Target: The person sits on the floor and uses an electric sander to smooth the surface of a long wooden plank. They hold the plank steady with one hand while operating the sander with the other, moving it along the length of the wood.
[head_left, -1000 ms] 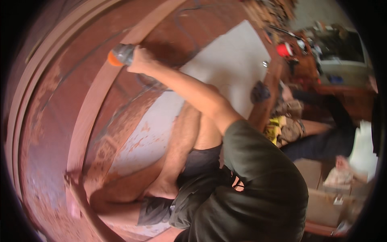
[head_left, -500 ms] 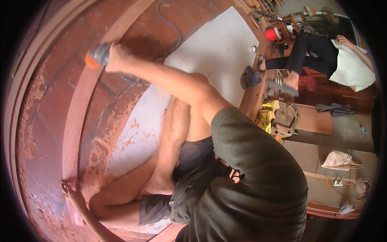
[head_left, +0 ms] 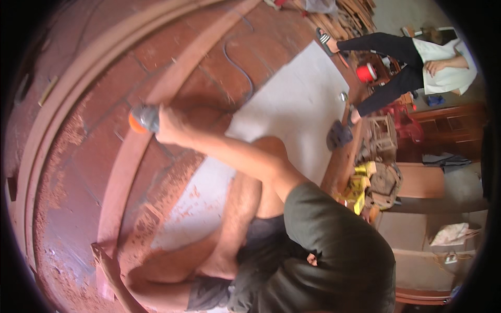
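On the floor [head_left: 110, 94] lies a long, pale-reddish plank [head_left: 120, 190]; rightward, yellow boxes [head_left: 357, 189], contents indistinct. My right fingers [head_left: 162, 123] grip a grey-and-orange power tool [head_left: 150, 118] over it; whether my left fingers [head_left: 96, 249] grip its edge, I cannot tell.

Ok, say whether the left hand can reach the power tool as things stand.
Probably not without moving: the left hand is at the near end of the wooden strip, while the power tool sits farther up it, in the right hand.

one power tool [head_left: 148, 118], two people [head_left: 339, 250] [head_left: 443, 65]
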`<state>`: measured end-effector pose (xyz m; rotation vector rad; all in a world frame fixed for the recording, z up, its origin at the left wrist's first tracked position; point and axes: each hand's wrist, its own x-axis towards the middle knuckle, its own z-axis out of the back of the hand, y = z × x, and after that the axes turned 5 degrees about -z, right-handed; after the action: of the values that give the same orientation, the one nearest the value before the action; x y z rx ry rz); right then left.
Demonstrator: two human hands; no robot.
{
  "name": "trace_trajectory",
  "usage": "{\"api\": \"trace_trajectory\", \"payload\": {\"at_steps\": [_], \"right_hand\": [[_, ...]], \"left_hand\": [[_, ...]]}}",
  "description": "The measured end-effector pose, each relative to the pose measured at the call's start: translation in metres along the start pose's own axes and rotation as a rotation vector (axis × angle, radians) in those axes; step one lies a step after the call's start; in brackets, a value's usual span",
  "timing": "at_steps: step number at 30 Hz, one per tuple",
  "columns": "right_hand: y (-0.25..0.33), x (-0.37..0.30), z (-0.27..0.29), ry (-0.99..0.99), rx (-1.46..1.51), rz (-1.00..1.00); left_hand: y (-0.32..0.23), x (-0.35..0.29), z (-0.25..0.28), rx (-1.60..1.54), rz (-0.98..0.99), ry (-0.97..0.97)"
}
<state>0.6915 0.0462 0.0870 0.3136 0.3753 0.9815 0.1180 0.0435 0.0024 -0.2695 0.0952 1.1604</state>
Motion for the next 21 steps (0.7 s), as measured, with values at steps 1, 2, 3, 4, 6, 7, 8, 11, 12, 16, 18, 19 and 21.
{"api": "trace_trajectory", "payload": {"at_steps": [1, 2, 3, 4, 6, 7, 8, 11, 12, 16, 18, 19, 21], "right_hand": [[0.006, -0.001, 0.005, 0.067, -0.04, -0.023], [0.008, -0.001, 0.01, 0.079, -0.055, -0.042], [0.001, 0.001, 0.022, 0.068, -0.059, -0.082], [-0.003, 0.009, 0.034, 0.06, -0.057, -0.113], [-0.009, 0.025, 0.042, 0.04, -0.028, -0.192], [-0.016, 0.038, 0.049, 0.013, -0.021, -0.248], [-0.022, 0.047, 0.059, -0.022, 0.015, -0.27], [-0.039, 0.06, 0.052, -0.173, -0.025, -0.319], [-0.037, 0.058, 0.053, -0.132, -0.032, -0.295], [-0.019, 0.011, 0.041, 0.066, -0.041, -0.193], [-0.004, -0.002, 0.042, 0.113, -0.054, -0.166], [0.002, -0.006, 0.045, 0.128, -0.059, -0.161], [0.005, -0.006, 0.049, 0.151, -0.071, -0.159]], "left_hand": [[-0.011, 0.001, 0.009, 0.024, -0.014, -0.006], [-0.036, 0.012, 0.018, -0.008, -0.017, -0.079], [-0.081, 0.026, 0.035, -0.111, -0.041, -0.089], [-0.122, 0.038, 0.056, -0.206, -0.058, -0.104], [-0.166, 0.063, 0.062, -0.283, -0.159, -0.149], [-0.188, 0.077, 0.059, -0.315, -0.192, -0.182], [-0.205, 0.088, 0.055, -0.342, -0.226, -0.208], [-0.238, 0.115, 0.036, -0.308, -0.295, -0.21], [-0.244, 0.123, 0.025, -0.316, -0.285, -0.258], [-0.247, 0.132, 0.013, -0.333, -0.227, -0.32], [-0.243, 0.132, 0.013, -0.289, -0.222, -0.342], [-0.242, 0.134, 0.008, -0.238, -0.232, -0.374], [-0.242, 0.138, 0.012, -0.196, -0.228, -0.359]]}}
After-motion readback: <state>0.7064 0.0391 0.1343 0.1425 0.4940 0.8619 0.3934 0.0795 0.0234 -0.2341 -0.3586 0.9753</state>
